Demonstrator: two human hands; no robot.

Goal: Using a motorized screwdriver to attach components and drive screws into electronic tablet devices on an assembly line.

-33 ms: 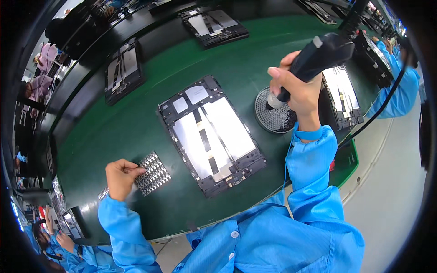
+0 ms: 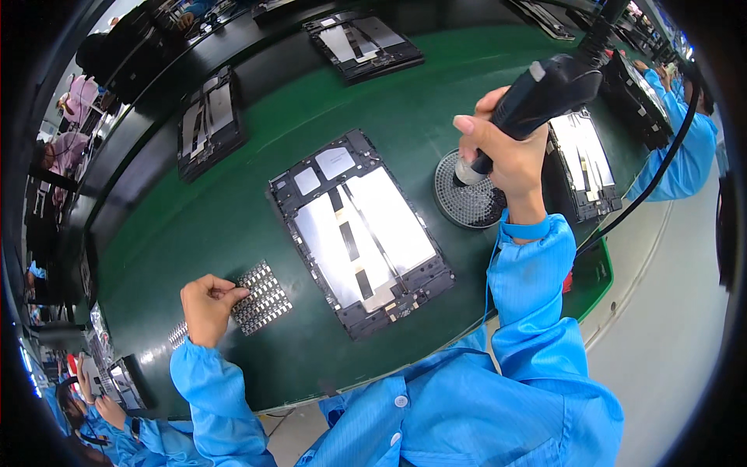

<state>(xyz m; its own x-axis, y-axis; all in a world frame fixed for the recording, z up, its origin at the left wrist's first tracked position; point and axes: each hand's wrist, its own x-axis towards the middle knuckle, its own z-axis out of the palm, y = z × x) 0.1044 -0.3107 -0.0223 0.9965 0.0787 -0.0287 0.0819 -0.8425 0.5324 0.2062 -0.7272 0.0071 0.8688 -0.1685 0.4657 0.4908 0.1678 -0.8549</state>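
My right hand [image 2: 513,159] is wrapped round a black electric screwdriver [image 2: 537,97]. Its pale nose points down at a round grey screw tray [image 2: 459,194] with a grid of holes, and dark screws lie along the tray's right side. Whether the bit touches a screw is hidden. On the left, my left hand [image 2: 208,307] pinches the left edge of a sheet of small metal pieces [image 2: 264,300]; a single piece between the fingertips cannot be made out. Between my hands lies an opened tablet [image 2: 362,233], silver battery cells and black flex cables facing up.
More opened tablets lie around: one at the far left [image 2: 210,121], one at the back [image 2: 362,47], one right of the tray [image 2: 583,163]. A black cable [image 2: 661,175] hangs at the right above a green bin [image 2: 595,280]. Co-workers in blue sit at both sides.
The screwdriver and my right hand have shifted very slightly to the left. My left hand and the tablet stay practically in place.
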